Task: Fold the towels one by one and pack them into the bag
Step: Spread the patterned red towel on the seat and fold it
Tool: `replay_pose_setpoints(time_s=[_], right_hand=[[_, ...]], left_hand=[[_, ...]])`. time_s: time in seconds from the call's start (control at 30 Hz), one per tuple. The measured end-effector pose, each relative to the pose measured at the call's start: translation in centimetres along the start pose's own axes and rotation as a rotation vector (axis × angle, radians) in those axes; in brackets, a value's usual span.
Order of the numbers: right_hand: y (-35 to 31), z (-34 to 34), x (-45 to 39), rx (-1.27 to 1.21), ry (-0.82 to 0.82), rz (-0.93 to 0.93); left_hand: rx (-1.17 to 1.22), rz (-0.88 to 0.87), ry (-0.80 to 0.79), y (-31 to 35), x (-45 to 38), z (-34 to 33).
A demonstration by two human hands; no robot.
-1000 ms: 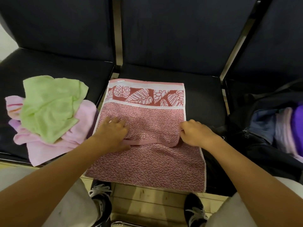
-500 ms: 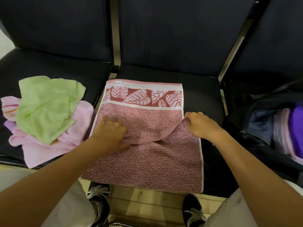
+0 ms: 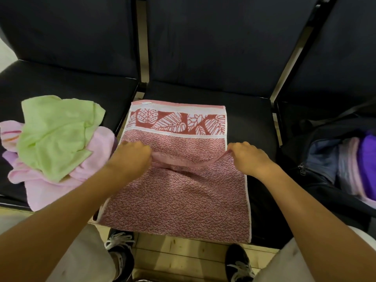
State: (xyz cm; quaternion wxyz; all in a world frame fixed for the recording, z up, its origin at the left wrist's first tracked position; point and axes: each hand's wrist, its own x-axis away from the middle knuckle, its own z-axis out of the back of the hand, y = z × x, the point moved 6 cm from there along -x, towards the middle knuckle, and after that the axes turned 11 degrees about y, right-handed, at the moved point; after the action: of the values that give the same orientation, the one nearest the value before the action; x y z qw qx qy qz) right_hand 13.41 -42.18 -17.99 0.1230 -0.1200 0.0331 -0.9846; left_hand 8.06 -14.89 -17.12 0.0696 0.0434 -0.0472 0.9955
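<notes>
Black padded chair seats (image 3: 244,110) carry a red-and-white leaf-bordered terry towel (image 3: 183,196), its folded edge pinched by left hand (image 3: 130,157) and right hand (image 3: 247,157), needing alignment next.

Black seats (image 3: 250,119) bear red towel (image 3: 179,200); bag (image 3: 317,180).

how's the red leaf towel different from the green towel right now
The red leaf towel lies spread flat on the middle seat; the green towel sits crumpled atop pink ones. Both hands, left hand and right hand, pinch the red towel's hem; nothing touches the green. Neither is in the bag.
</notes>
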Motion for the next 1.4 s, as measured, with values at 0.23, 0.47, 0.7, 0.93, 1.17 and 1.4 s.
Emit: replay_pose_setpoints(time_s=[0.23,0.47,0.7,0.93,1.17,1.4], right_hand=[[0.0,1.9,-0.7,-0.233,0.151,-0.044],[-1.4,0.1,-0.9,-0.383,0.076,0.037],[-2.8,-3.4,0.4,-0.131,-0.257,0.113],[-1.1,-3.1,0.7,-0.001,-0.318,0.041],[1.7,-1.9,2.1,0.061,-0.274,-0.019],[4.7,0.3,2.2,-0.208,0.015,-0.003]], left_hand=[[0.38,0.22,0.146,-5.9,-1.2,1.8],[0.399,0.189,0.219,-7.9,-1.9,1.8],[0.261,0.046,-0.105,-6.4,-1.1,-2.4],[0.258,-0.042,-0.171,-3.6,-1.2,-3.1],[0.41,-0.071,-0.266,-0.6,-1.8,-2.6],[0.395,-0.048,-0.298,-2.7,-3.5,-1.8]])
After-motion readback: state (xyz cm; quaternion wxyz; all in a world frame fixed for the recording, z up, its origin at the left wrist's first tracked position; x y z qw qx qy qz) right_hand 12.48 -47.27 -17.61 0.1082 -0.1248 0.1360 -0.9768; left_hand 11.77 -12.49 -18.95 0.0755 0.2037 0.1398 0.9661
